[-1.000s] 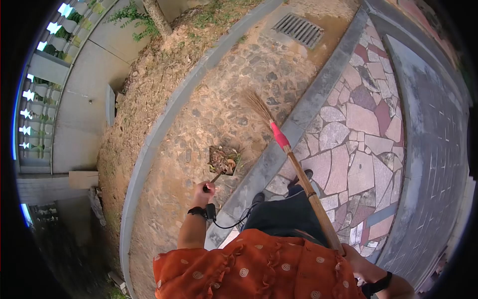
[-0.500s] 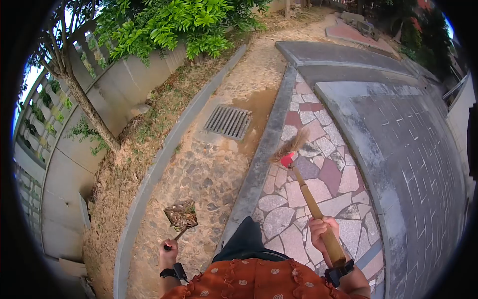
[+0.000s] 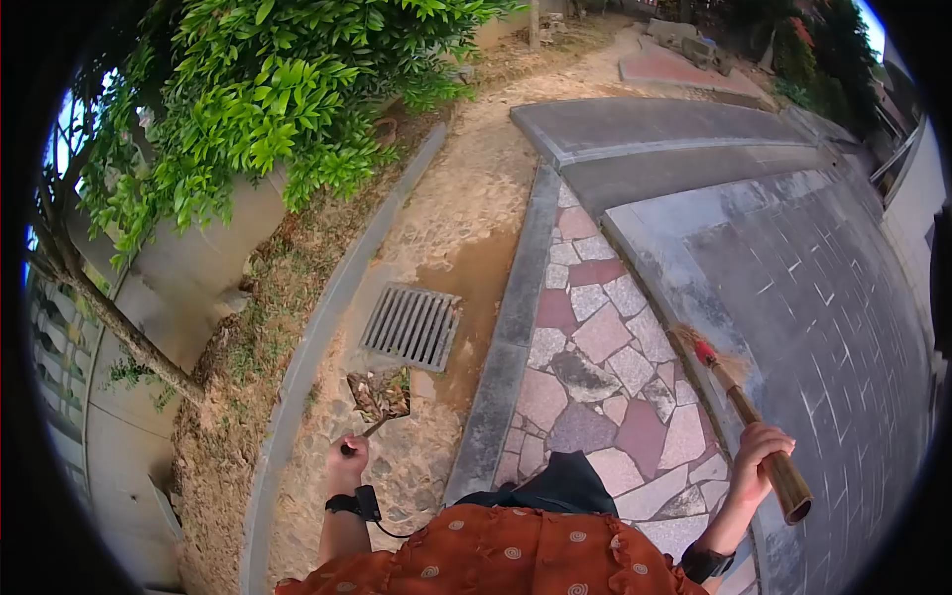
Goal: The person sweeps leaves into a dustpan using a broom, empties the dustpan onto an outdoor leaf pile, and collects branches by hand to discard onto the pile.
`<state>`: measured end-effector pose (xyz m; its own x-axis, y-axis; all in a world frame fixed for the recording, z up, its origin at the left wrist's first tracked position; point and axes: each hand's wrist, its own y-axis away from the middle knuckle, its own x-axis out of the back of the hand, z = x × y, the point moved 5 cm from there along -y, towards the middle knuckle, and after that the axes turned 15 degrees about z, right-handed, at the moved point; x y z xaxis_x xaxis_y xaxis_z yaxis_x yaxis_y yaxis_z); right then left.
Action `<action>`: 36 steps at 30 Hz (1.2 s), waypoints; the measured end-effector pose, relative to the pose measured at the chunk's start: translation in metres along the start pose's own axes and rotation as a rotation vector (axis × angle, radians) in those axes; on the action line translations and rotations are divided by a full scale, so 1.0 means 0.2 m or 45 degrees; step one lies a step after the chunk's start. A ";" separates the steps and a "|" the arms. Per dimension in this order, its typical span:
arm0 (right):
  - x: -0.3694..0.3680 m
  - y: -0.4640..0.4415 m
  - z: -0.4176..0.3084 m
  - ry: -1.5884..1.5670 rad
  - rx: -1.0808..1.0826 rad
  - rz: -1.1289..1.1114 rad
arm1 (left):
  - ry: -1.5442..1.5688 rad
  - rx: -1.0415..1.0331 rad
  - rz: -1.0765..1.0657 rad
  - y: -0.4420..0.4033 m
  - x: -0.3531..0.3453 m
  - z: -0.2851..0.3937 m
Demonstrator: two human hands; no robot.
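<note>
The broom (image 3: 742,405) slants forward on the person's right in the head view, its bristles (image 3: 686,339) over the border of the grey paving (image 3: 793,268), though whether they touch it is hard to tell. The right hand (image 3: 762,458) wraps round the thick handle near its butt end; the left hand (image 3: 349,458) closes on the thin handle of a dustpan (image 3: 409,395) holding leaves (image 3: 377,395). The broom's bamboo-like shaft should be stiff and fairly light, its bristles springy; a firm grip on the shaft, clear of the red collar (image 3: 704,352), suits it best.
</note>
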<state>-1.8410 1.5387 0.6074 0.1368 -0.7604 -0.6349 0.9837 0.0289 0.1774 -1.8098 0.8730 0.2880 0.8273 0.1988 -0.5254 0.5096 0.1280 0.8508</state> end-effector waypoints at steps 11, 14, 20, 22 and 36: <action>-0.72 -1.88 -0.87 0.032 0.335 -0.224 | -0.068 0.404 0.132 -0.94 -1.61 -1.11; -0.95 -2.36 -0.96 0.263 0.625 -0.288 | -0.031 0.392 0.192 -1.08 -2.02 -1.38; -1.32 -3.27 -1.30 0.299 0.891 -0.331 | -0.178 0.225 0.180 -1.63 -2.72 -1.81; -1.44 -3.55 -1.51 0.293 0.972 -0.366 | -0.144 0.340 0.241 -1.85 -3.00 -2.01; -2.12 -4.95 -1.46 0.419 1.967 -0.332 | -0.260 0.258 0.260 -3.09 -4.88 -2.87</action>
<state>-2.8399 2.0216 0.4817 0.2109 -0.4672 -0.8586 -0.0451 -0.8821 0.4689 -3.0684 1.1564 0.2719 0.9366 -0.0005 -0.3503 0.3487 -0.0942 0.9325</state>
